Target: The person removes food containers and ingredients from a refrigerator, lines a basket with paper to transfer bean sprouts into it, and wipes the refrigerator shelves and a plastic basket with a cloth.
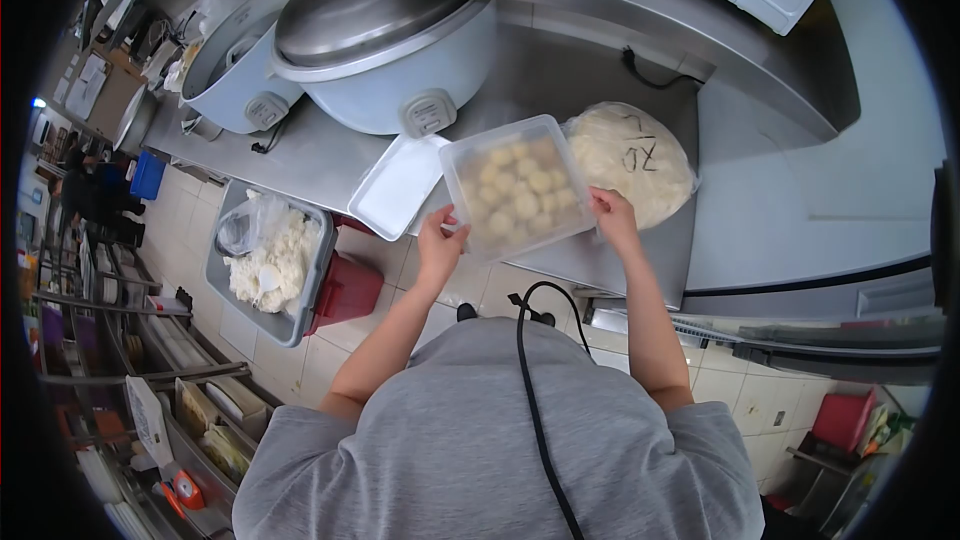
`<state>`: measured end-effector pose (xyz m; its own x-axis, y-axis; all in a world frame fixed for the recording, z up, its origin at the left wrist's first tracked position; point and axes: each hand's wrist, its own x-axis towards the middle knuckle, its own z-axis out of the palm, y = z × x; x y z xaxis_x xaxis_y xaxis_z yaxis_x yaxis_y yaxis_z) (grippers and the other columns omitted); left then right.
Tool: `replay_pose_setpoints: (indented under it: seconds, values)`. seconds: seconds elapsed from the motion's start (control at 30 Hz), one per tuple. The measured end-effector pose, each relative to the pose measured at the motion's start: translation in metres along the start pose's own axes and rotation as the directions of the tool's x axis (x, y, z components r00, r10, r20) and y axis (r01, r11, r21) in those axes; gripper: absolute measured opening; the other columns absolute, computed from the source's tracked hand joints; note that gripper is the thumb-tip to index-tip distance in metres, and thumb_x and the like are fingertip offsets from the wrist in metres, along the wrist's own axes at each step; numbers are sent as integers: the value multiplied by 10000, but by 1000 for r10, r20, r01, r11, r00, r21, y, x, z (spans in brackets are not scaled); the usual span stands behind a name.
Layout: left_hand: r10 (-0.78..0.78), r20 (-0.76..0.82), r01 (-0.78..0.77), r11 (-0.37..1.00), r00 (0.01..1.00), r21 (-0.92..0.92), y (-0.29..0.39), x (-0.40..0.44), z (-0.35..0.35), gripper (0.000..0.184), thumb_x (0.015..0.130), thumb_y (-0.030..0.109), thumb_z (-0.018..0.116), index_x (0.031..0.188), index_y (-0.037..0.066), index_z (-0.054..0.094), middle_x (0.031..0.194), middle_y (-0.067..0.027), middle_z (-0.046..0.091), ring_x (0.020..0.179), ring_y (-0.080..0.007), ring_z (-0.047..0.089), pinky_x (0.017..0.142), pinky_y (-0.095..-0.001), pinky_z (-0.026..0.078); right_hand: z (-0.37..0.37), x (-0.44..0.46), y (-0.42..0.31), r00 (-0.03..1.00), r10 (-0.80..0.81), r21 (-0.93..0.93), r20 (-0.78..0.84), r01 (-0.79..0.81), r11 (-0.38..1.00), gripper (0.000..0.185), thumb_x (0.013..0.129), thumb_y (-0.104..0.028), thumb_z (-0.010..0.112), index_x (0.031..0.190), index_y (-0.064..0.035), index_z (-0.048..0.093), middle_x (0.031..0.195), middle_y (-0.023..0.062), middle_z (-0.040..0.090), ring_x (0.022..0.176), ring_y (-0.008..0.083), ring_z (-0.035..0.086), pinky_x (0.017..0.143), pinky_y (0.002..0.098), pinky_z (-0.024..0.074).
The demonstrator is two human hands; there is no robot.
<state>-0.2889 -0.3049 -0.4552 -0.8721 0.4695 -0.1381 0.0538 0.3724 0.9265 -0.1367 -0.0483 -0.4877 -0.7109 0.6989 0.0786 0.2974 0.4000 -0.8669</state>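
A translucent lidded container [517, 188] with several round pale balls inside is held between my hands above the counter's front edge. My left hand [441, 242] grips its left side near the lower corner, fingers closed. On the right side, my right hand [612, 212] pinches the container's rim. Just left of the container a white rectangular tray [398, 185] lies on the steel counter. To the right, close to my right hand, sits a clear bag of pale food [632, 162] with black handwriting on it.
Large rice cookers [385, 65] stand at the back of the counter [325, 155]. A grey tub [325, 270] of white food rests by a red bin [350, 292] at lower left. A black cord [528, 380] hangs before my shirt. Another person [85, 195] is far left.
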Motion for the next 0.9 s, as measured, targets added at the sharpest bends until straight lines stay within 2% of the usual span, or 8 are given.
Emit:
replay_pose_setpoints:
  seconds: [0.3, 0.53, 0.6, 0.63, 0.7, 0.73, 0.8, 0.9]
  values:
    - [74, -43, -76, 996, 996, -39, -21, 4, 9, 387, 802, 76, 597, 1165, -11, 495, 928, -72, 498, 651, -104, 536, 484, -227, 490, 5, -3, 7, 999, 24, 28, -44, -23, 999, 252, 764, -102, 613, 1009, -44, 618, 832, 128, 631, 765, 206, 615, 694, 292, 473]
    - [-170, 174, 200, 965, 970, -172, -17, 11, 2, 411, 874, 223, 523, 1216, 7, 443, 999, -80, 507, 750, -133, 542, 582, -270, 494, -5, 6, -1, 935, 337, 126, 108, -349, 929, 252, 745, -112, 635, 984, -34, 618, 771, 116, 644, 733, 220, 622, 679, 300, 478]
    - [-181, 195, 210, 968, 964, -140, -20, 7, 2, 439, 892, 260, 493, 1238, 1, 416, 1052, -103, 498, 803, -159, 544, 661, -298, 501, -12, 9, -14, 924, 335, -181, 186, -303, 936, 293, 775, -160, 611, 1047, -53, 594, 913, 137, 632, 831, 241, 607, 732, 315, 466]
    - [-26, 43, 25, 1000, 999, 6, -30, 5, 6, 476, 891, 255, 483, 1260, -21, 366, 1097, -152, 467, 868, -220, 533, 733, -339, 479, -13, 11, -20, 926, 330, -179, 183, -299, 937, 293, 775, -160, 611, 1047, -53, 594, 913, 137, 632, 831, 241, 607, 732, 315, 466]
    - [146, -81, -130, 975, 986, 179, -28, -1, 11, 515, 890, 250, 473, 1282, -43, 316, 1142, -201, 435, 933, -281, 523, 805, -380, 458, -10, 11, -33, 1000, -16, -375, -4, 13, 927, 434, 822, -234, 558, 1232, -120, 472, 1224, 167, 477, 1101, 308, 475, 901, 411, 385]
    - [285, -66, -254, 920, 956, 299, -28, -4, 14, 539, 895, 250, 447, 1305, -48, 263, 1230, -225, 357, 1014, -329, 464, 868, -393, 404, -5, 8, -39, 1000, -11, -375, -1, 10, 927, 434, 822, -234, 558, 1232, -120, 472, 1224, 167, 477, 1101, 308, 475, 901, 411, 385]
    - [414, -39, -363, 836, 910, 412, -25, -9, 20, 565, 899, 250, 422, 1327, -52, 210, 1318, -249, 278, 1095, -376, 405, 932, -406, 351, 4, 4, -65, 938, -332, -715, -99, 165, 680, 541, 864, -298, 483, 1355, -171, 294, 1425, 142, 184, 1287, 373, 201, 996, 561, 202]
    - [383, 83, -384, 838, 920, 389, -24, -13, 22, 567, 893, 226, 413, 1337, -49, 192, 1382, -243, 204, 1160, -404, 346, 954, -407, 332, 23, 2, -45, 998, -68, -676, -6, 46, 736, 587, 879, -340, 438, 1390, -185, 195, 1458, 113, 71, 1313, 411, 63, 983, 644, 93]
